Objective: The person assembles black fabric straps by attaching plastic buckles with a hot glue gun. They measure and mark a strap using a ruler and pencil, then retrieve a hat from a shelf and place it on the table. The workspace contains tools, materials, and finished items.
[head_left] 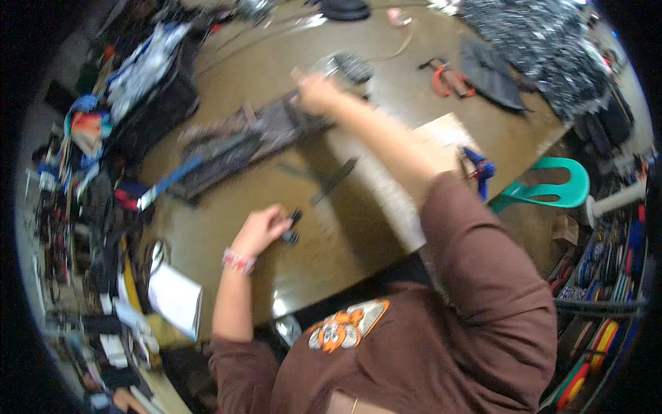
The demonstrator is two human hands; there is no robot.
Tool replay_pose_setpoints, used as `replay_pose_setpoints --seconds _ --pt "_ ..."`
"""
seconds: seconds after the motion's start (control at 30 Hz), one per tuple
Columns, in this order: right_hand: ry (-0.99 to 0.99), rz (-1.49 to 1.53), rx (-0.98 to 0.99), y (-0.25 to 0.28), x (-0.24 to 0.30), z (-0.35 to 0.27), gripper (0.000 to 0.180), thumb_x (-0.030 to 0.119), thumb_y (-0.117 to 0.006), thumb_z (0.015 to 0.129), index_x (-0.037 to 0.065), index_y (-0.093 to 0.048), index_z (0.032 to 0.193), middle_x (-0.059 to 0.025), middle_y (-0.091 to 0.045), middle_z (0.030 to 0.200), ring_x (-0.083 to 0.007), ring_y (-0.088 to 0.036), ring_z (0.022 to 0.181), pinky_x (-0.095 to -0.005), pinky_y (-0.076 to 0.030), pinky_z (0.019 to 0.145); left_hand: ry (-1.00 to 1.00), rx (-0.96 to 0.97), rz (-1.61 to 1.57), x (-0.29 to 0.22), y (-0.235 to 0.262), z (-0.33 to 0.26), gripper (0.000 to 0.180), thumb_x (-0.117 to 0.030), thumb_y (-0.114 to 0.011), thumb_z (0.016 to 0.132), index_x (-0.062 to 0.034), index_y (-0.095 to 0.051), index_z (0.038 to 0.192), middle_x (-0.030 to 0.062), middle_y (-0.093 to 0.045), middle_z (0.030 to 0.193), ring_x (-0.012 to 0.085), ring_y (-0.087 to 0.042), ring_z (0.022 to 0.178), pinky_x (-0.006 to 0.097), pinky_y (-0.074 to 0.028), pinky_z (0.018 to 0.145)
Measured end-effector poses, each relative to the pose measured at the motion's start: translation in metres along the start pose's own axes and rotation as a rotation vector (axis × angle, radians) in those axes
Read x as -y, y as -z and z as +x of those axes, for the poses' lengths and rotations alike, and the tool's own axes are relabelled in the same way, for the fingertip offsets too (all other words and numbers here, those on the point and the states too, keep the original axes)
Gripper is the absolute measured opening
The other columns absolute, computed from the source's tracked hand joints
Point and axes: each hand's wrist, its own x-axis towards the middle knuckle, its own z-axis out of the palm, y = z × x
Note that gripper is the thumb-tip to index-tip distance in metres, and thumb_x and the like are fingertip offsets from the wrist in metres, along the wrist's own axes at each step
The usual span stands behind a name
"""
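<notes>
My left hand (261, 231), with a red-and-white bracelet at its wrist, is over the near part of the table. Its fingers are closed on a small black piece (292, 236), too blurred to name more exactly. My right arm stretches far across the table. My right hand (317, 93) is over the far end of a long dark tray (241, 165) of tools, beside a dark roundish bundle (353, 69). Motion smears its fingers, and I cannot see whether they hold anything. A dark flat strip (334, 181) lies on the table between my hands.
Orange-handled pliers (452, 84) and a black flat piece (491, 72) lie at the far right, near a heap of shiny dark material (545, 48). A blue-handled tool (477, 169) is by my right upper arm. White paper (174, 297) lies left; a green chair (552, 183) stands right.
</notes>
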Motion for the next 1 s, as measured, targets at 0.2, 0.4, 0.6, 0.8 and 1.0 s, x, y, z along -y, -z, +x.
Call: replay_pose_setpoints --seconds 0.2,0.4,0.6,0.8,1.0 --pt "0.513 0.229 -0.123 -0.019 -0.022 -0.134 0.03 0.017 -0.056 0.082 0.008 -0.057 0.111 -0.0117 -0.059 0.101 -0.0308 -0.053 0.1 -0.043 -0.043 0.086 -0.002 -0.489 -0.33 0.04 -0.022 -0.053 0.02 -0.015 -0.07 0.079 0.0006 -0.058 0.079 0.0049 -0.06 0.081 0.0117 -0.058 0.069 0.024 -0.047 0.063" --pt "0.342 0.126 -0.205 -0.06 -0.009 -0.211 0.027 0.016 -0.06 0.08 0.012 -0.064 0.106 -0.0029 -0.058 0.107 -0.0237 -0.05 0.105 -0.0375 -0.038 0.092 -0.018 -0.502 -0.699 0.031 -0.037 -0.046 0.017 -0.014 -0.069 0.082 -0.002 -0.058 0.075 -0.003 -0.056 0.071 0.0043 -0.051 0.061 0.019 -0.044 0.057" --pt "0.303 0.293 -0.197 -0.059 -0.013 -0.221 0.019 0.013 -0.065 0.075 0.011 -0.065 0.094 -0.0037 -0.058 0.104 -0.0246 -0.051 0.103 -0.0377 -0.038 0.089 -0.166 -0.588 0.182 0.023 -0.045 -0.05 0.019 -0.023 -0.066 0.077 -0.0046 -0.062 0.08 0.0098 -0.06 0.095 0.0285 -0.052 0.093 0.038 -0.042 0.084" --pt "0.289 0.294 -0.2 -0.062 -0.016 -0.219 0.016 0.015 -0.065 0.077 0.013 -0.064 0.093 -0.0019 -0.057 0.104 -0.024 -0.05 0.103 -0.0379 -0.036 0.089 0.192 -1.105 0.287 0.114 0.068 -0.046 0.016 -0.019 -0.056 0.084 -0.0054 -0.063 0.087 0.0155 -0.061 0.086 0.0313 -0.057 0.083 0.041 -0.044 0.075" --pt "0.282 0.323 -0.214 -0.067 -0.018 -0.219 0.015 0.017 -0.064 0.078 0.014 -0.064 0.093 -0.0025 -0.057 0.103 -0.0244 -0.05 0.103 -0.0386 -0.036 0.09 0.192 -0.817 0.509 0.164 0.074 -0.062 0.027 -0.019 -0.058 0.083 -0.0032 -0.061 0.105 0.0201 -0.062 0.099 0.0353 -0.058 0.094 0.042 -0.045 0.083"
